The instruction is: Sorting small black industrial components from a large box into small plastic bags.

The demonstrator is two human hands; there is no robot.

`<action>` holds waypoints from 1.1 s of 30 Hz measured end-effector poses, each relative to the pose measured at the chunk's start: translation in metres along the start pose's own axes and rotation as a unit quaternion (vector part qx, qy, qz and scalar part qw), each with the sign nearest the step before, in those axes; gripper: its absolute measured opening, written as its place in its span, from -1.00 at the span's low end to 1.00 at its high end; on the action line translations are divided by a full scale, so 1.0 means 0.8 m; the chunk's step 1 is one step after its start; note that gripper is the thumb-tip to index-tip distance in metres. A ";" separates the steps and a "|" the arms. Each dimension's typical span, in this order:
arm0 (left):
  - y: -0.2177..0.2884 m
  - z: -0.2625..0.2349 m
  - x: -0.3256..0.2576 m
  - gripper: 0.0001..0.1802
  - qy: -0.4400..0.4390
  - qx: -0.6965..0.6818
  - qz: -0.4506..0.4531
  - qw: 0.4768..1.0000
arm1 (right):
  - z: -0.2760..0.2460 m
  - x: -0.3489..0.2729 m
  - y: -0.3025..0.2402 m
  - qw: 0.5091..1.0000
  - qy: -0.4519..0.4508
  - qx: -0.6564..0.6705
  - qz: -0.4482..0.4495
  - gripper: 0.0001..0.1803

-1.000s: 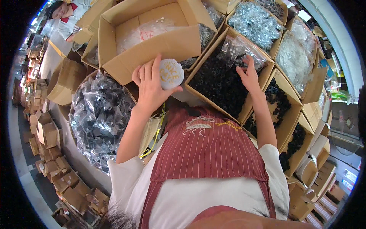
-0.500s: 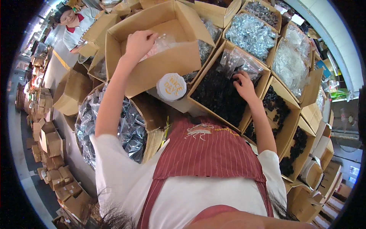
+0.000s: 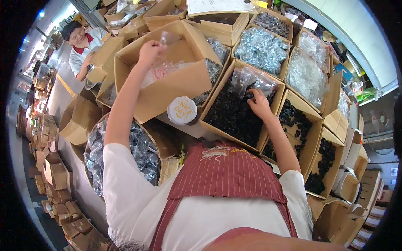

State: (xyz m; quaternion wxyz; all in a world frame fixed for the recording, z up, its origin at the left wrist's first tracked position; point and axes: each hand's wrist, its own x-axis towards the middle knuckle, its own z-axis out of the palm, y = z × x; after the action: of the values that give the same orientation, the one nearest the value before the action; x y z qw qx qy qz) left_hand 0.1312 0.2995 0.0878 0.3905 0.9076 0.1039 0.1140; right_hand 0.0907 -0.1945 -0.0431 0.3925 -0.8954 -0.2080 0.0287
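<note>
My left hand [image 3: 150,53] is over the large open cardboard box [image 3: 167,98]. Its fingers pinch a small clear plastic bag [image 3: 168,38], lifted above the other clear bags [image 3: 161,72] in that box. My right hand [image 3: 259,103] is low over a box of small black parts [image 3: 236,115], its fingers bent together at the edge of the pile. What they hold, if anything, is hidden. Just beyond those fingertips, filled clear bags [image 3: 247,81] lie on top of the black parts.
A cup with a white lid [image 3: 182,111] stands between the boxes. Boxes of bagged silvery parts [image 3: 261,50] and clear bags [image 3: 305,77] are beyond. More black parts [image 3: 324,165] fill boxes at right. At left are a container of filled bags [image 3: 140,150] and another person [image 3: 81,46].
My left hand has come up with a clear bag between its fingers. My right hand has stayed by the black parts, its fingers now bent closer together. The view has shifted slightly.
</note>
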 end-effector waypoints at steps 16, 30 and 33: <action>0.282 0.142 -0.271 -0.76 -0.086 -0.502 0.092 0.855 | -0.092 -0.046 -0.219 0.762 -0.128 0.635 -0.003 -0.36; 0.213 0.242 -0.330 -0.68 -0.056 -0.498 -0.025 0.865 | -0.078 -0.120 -0.165 0.872 0.057 0.482 0.057 -0.80; 0.206 0.229 -0.332 -0.62 -0.115 -0.277 0.003 0.954 | -0.085 -0.124 -0.152 0.930 0.156 0.333 0.029 -0.79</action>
State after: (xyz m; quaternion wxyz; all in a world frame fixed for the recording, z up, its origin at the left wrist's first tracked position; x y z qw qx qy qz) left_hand -0.0526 -0.0108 0.0523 0.6354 0.7712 0.0199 0.0343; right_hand -0.0276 -0.2071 0.0798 0.6946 -0.7122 -0.0965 -0.0320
